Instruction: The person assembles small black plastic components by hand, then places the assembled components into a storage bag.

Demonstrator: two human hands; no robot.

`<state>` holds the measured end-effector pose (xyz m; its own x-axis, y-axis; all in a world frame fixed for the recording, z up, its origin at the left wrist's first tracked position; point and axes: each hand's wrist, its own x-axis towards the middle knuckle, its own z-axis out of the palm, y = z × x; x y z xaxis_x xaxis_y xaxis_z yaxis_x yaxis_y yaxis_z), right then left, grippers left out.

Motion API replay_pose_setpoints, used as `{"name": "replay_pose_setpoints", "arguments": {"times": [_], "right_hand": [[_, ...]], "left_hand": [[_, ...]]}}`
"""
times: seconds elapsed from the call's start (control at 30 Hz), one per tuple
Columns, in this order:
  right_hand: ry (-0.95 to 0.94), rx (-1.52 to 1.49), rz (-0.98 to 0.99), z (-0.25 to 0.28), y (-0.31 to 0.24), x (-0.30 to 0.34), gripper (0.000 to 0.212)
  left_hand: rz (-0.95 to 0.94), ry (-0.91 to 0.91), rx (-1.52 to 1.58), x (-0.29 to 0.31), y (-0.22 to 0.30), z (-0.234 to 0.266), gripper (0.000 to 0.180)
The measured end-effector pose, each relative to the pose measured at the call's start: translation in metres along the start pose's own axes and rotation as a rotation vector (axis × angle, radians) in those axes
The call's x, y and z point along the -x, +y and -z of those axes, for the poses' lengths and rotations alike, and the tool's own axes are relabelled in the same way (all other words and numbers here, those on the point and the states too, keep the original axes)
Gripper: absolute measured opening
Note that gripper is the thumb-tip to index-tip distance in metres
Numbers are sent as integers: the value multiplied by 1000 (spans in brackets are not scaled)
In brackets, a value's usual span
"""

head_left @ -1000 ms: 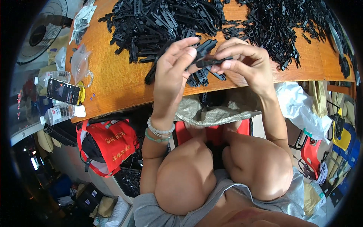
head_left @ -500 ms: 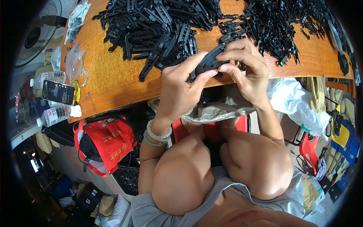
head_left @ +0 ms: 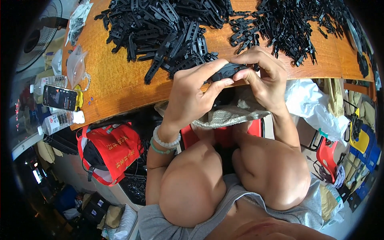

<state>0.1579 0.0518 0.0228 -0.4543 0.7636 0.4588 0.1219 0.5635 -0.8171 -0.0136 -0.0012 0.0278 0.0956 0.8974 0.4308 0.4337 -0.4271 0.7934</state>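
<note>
A black plastic part [head_left: 227, 73], long and narrow, is held at the front edge of the wooden table [head_left: 114, 82]. My left hand [head_left: 192, 88] pinches its left end between thumb and fingers. At the other end, my right hand [head_left: 267, 78] grips it with thumb and bent fingers, which partly hide it. Just beyond my left hand lies a heap of long black slotted plastic parts [head_left: 160, 36]. Farther right spreads a heap of smaller black plastic pieces [head_left: 286, 32], some close to my right fingers.
An open woven sack [head_left: 224, 119] hangs below the table edge over my lap. To the left are a phone [head_left: 60, 97], plastic bottles [head_left: 56, 122], a clear bag [head_left: 76, 66] and a red bag [head_left: 116, 152]. White plastic bags [head_left: 308, 100] hang at the right.
The black part has turned from a slant to nearly level. My right hand has shifted slightly, its fingers closing over the part's right end. My left hand keeps its pinch.
</note>
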Motion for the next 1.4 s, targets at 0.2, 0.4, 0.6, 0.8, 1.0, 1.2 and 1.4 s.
{"name": "replay_pose_setpoints", "arguments": {"times": [0.2,0.4,0.6,0.8,1.0,1.2,1.4], "right_hand": [[-156,-87,-184,10,3,9,20],[-375,-33,-285,30,8,25,14],[-91,559,-156,42,28,19,17],[-63,744,-45,37,40,21,21],[91,229,-1,36,22,14,22],[-83,-88,-78,22,7,21,14],[38,-17,78,14,4,19,13]], "left_hand": [[106,-172,41,5,-2,2,27],[91,-31,-136,-4,-4,12,16],[-129,-161,-536,-10,-6,-11,16],[-291,-133,-646,-18,-30,-27,16],[13,359,170,-26,-19,-25,10],[544,-90,702,-18,1,-14,18],[589,-164,636,-10,11,-7,26]]}}
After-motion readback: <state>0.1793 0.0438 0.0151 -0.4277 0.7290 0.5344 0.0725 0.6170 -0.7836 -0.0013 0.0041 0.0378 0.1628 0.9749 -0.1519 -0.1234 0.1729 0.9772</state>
